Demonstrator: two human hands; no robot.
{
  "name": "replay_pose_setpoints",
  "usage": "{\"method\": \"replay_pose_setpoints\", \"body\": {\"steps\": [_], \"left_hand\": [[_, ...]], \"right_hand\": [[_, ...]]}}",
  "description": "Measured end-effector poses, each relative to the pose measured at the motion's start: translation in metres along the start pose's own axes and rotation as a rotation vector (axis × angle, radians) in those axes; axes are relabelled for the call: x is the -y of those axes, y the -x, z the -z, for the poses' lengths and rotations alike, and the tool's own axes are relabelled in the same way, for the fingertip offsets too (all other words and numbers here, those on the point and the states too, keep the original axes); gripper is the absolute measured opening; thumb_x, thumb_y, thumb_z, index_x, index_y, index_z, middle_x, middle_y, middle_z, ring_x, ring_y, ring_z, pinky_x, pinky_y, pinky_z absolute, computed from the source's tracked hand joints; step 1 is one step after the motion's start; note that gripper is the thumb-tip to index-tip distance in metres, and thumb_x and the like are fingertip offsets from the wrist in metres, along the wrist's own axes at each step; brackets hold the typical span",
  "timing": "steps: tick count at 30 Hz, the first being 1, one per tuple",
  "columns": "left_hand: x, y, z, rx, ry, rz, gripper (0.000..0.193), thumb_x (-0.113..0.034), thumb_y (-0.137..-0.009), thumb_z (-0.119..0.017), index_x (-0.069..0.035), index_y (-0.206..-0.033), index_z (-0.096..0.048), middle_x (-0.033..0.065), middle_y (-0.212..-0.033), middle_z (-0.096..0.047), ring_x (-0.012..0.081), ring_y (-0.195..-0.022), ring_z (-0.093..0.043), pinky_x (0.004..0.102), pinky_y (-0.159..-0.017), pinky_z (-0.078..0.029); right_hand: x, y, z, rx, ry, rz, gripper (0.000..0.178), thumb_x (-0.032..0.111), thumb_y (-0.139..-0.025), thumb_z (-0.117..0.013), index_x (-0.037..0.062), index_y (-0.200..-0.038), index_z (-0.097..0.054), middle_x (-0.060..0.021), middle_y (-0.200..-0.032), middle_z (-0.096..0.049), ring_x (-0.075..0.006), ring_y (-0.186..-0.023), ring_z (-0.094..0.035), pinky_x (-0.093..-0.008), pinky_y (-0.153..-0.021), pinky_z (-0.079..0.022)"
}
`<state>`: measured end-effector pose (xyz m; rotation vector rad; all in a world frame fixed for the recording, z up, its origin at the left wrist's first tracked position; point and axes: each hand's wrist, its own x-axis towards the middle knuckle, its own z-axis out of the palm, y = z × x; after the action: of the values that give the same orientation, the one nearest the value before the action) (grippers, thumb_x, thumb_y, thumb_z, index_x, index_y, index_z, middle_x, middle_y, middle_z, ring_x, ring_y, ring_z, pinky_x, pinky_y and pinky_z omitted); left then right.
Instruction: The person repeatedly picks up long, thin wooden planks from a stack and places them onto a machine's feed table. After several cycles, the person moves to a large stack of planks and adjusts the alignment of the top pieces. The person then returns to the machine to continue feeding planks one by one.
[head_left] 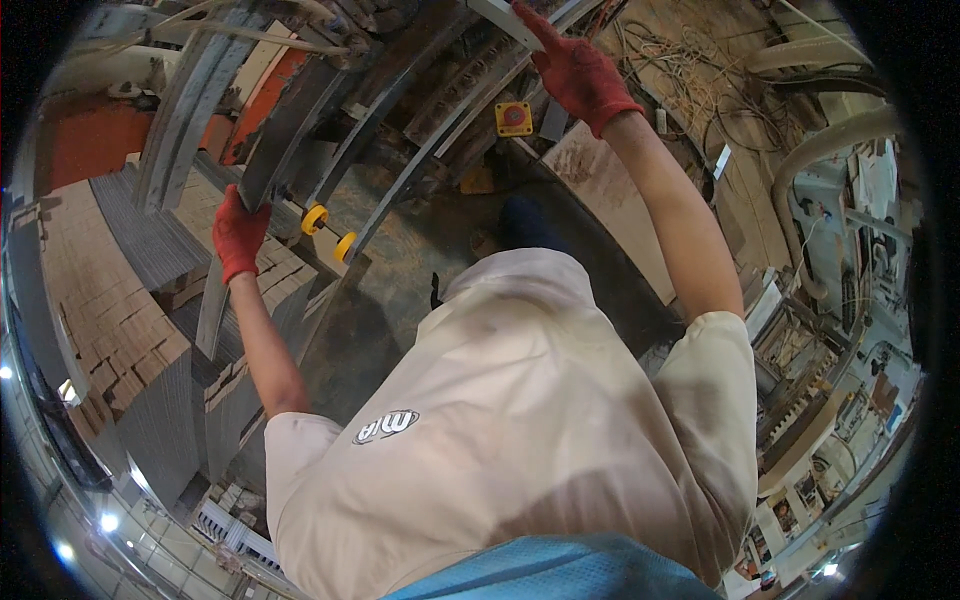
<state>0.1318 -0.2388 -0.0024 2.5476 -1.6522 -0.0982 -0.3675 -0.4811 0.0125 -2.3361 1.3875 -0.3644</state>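
Observation:
Both my hands wear red gloves. On the left, my left hand (241, 236) is closed around the lower end of a long dark grey board-like piece (288, 130), its fingertips partly hidden. My right hand (583, 80) reaches to the top of the view. Its index finger and thumb stretch apart at a pale grey metal rail (510, 22), and the other fingers are hard to make out. Between my hands, metal rails (412, 170) slant across a machine. Two yellow round knobs or rollers (315, 219) sit near the rail ends, close to my left hand.
A red push button on a yellow box (513, 119) is on the machine. Stacks of cut grey-brown strips (120, 290) stand at left. Tangled straps and cables (690, 60) lie at upper right, near a brown board (610, 200). Thick hoses (800, 180) curve at right.

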Motion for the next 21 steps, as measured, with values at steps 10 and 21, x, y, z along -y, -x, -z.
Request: {"method": "replay_pose_setpoints", "body": {"steps": [10, 21], "left_hand": [[0.008, -0.001, -0.009, -0.049, 0.065, -0.023, 0.040, -0.031, -0.080, -0.078, -0.014, -0.112, -0.061, 0.0166, -0.105, -0.073, 0.0435, -0.101, -0.068, 0.0526, -0.079, -0.054], [0.001, 0.002, -0.001, 0.085, 0.162, 0.136, 0.046, -0.028, -0.081, -0.076, -0.009, -0.119, -0.057, 0.0204, -0.114, -0.071, 0.0419, -0.110, -0.066, 0.0519, -0.087, -0.052]], "right_hand": [[-0.017, -0.002, -0.021, -0.068, 0.039, 0.035, 0.071, 0.020, -0.105, -0.051, 0.0459, -0.163, -0.020, -0.0207, -0.091, -0.072, -0.0389, -0.074, -0.069, -0.0503, -0.067, -0.054], [-0.005, -0.003, -0.014, -0.023, 0.004, -0.027, 0.085, 0.004, -0.095, -0.050, 0.0422, -0.164, -0.021, -0.0251, -0.104, -0.073, -0.0416, -0.088, -0.074, -0.0544, -0.075, -0.058]]}}
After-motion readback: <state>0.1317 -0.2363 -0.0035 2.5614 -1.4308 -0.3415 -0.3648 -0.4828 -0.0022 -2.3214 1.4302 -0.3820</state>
